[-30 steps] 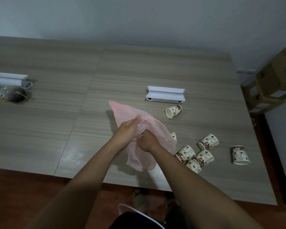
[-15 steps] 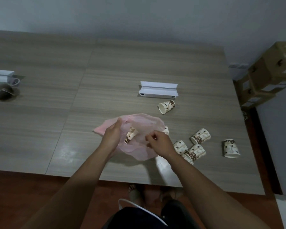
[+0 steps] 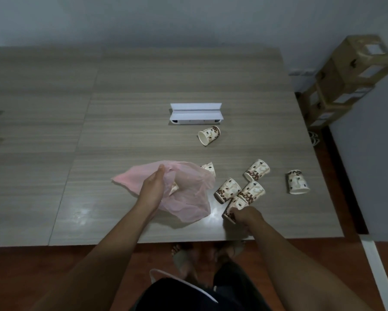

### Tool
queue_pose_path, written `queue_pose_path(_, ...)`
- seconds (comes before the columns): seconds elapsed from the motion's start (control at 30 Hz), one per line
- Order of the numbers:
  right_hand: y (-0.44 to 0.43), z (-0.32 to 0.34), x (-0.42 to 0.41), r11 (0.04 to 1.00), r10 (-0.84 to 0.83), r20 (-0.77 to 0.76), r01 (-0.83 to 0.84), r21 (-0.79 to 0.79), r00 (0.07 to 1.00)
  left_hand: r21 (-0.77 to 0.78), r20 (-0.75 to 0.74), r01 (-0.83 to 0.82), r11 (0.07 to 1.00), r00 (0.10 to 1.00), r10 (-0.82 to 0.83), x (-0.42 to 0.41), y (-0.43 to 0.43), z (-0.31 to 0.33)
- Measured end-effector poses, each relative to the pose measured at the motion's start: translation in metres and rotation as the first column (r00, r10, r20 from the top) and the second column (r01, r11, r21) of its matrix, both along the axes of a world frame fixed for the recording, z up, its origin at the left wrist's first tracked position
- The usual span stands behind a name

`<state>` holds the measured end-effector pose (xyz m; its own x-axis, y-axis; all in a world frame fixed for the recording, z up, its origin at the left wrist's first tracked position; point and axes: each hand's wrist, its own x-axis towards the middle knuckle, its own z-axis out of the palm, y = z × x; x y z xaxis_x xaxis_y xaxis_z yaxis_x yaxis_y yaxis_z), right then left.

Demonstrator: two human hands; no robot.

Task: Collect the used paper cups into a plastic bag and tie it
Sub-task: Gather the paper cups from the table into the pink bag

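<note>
Collection has barely begun — 1 cup shows faintly through the thin, translucent pink plastic bag (image 3: 184, 194) near the left hand (image 3: 152, 187), and it appears to lie inside. That hand grips the bag's upper edge and holds the mouth open above the grey wood-grain table (image 3: 121, 131). The right hand (image 3: 247, 217) is closed around the nearest white paper cup with brown coffee-bean print (image 3: 233, 206), which lies on its side at the front of a cluster. 2 more cups touch it from behind, the left cluster cup (image 3: 227, 190) and the right cluster cup (image 3: 252, 191), and a tilted cup (image 3: 257, 170) lies just beyond them. A half-hidden cup (image 3: 209, 168) peeks out behind the bag's far edge, an upside-down cup (image 3: 297, 181) stands well apart to the right, and a far cup (image 3: 209, 135) lies near a white folded card stand (image 3: 196, 113). So 7 cups remain outside the bag, and tying is not yet started.
</note>
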<state>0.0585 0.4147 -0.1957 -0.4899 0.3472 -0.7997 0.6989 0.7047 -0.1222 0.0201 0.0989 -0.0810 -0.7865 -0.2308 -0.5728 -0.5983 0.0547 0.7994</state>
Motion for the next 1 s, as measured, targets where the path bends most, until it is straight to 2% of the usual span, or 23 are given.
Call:
queue_pose_path(0.1, 0.000, -0.001, 0.005, 0.998, -0.056, -0.075, 0.055, -0.011, 0.996, 0.020, -0.008, -0.020, 1.000, 1.000, 0.020, 0.004, -0.001, 0.001)
queue_pose_path(0.3, 0.001, -0.010, 0.014, 0.941, -0.326, -0.122, 0.309, -0.139, 0.937, 0.040, -0.020, -0.048, 0.998, 0.999, 0.049, 0.005, -0.008, 0.002)
queue_pose_path(0.53, 0.003, 0.013, 0.034, 0.818, -0.525, -0.082, 0.475, -0.325, 0.847, 0.078, -0.034, -0.049, 0.996, 0.998, 0.051, 0.002, -0.012, 0.006)
queue_pose_path(0.6, -0.001, 0.031, 0.040, 0.717, -0.556, 0.024, 0.494, -0.492, 0.831, 0.089, -0.034, -0.063, 0.994, 0.997, 0.066, 0.000, -0.013, 0.007)
queue_pose_path(0.67, -0.008, 0.049, 0.044, 0.545, -0.592, 0.133, 0.517, -0.661, 0.795, 0.102, -0.029, -0.075, 0.992, 0.996, 0.079, -0.002, -0.013, 0.009)
queue_pose_path(0.7, -0.014, 0.058, 0.045, 0.482, -0.593, 0.167, 0.513, -0.710, 0.788, 0.110, -0.022, -0.080, 0.991, 0.996, 0.082, -0.003, -0.013, 0.010)
queue_pose_path(0.73, -0.021, 0.063, 0.043, 0.466, -0.577, 0.169, 0.492, -0.735, 0.799, 0.120, -0.010, -0.084, 0.989, 0.996, 0.086, -0.004, -0.013, 0.013)
queue_pose_path(0.93, -0.093, 0.098, -0.007, 0.509, -0.381, 0.023, 0.230, -0.830, 0.924, 0.214, 0.054, 0.002, 0.977, 0.998, -0.014, -0.007, -0.010, 0.015)
queue_pose_path(1.0, -0.120, 0.114, -0.027, 0.506, -0.340, -0.021, 0.164, -0.847, 0.940, 0.184, 0.030, -0.003, 0.983, 1.000, -0.003, -0.010, -0.006, 0.025)
